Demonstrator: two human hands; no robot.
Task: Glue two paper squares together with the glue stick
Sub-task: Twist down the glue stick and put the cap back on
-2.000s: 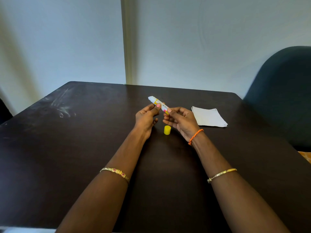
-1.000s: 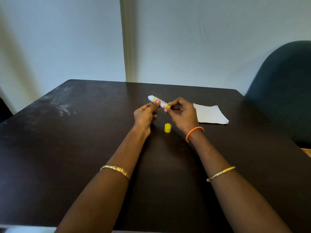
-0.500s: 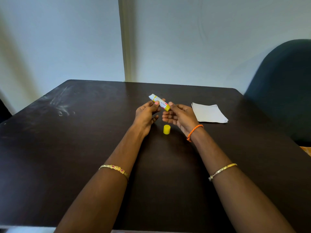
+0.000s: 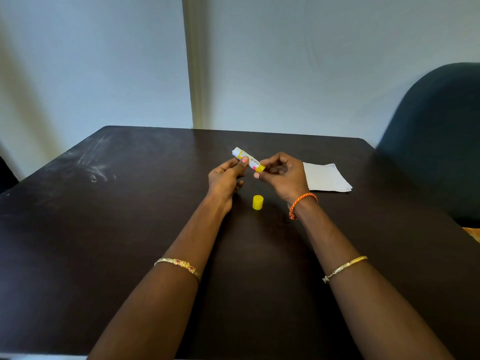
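A white and yellow glue stick [image 4: 248, 159] is held above the dark table [image 4: 104, 229], its uncapped white end pointing up and to the left. My left hand [image 4: 226, 178] pinches the stick's middle between thumb and fingers. My right hand [image 4: 281, 175] pinches the yellow base at the stick's lower right end with curled fingers. The yellow cap [image 4: 257, 202] stands on the table just below the two hands. A small stack of white paper squares [image 4: 327, 179] lies flat on the table, right of my right hand.
A dark teal chair [image 4: 436, 141] stands past the table's right edge. A pale wall rises behind the table's far edge. White scuff marks [image 4: 93, 167] show on the table's far left.
My right hand turned from palm-up with loose fingers to fingers curled round the stick's yellow base. The stick stays in my left hand. Cap and papers have not moved.
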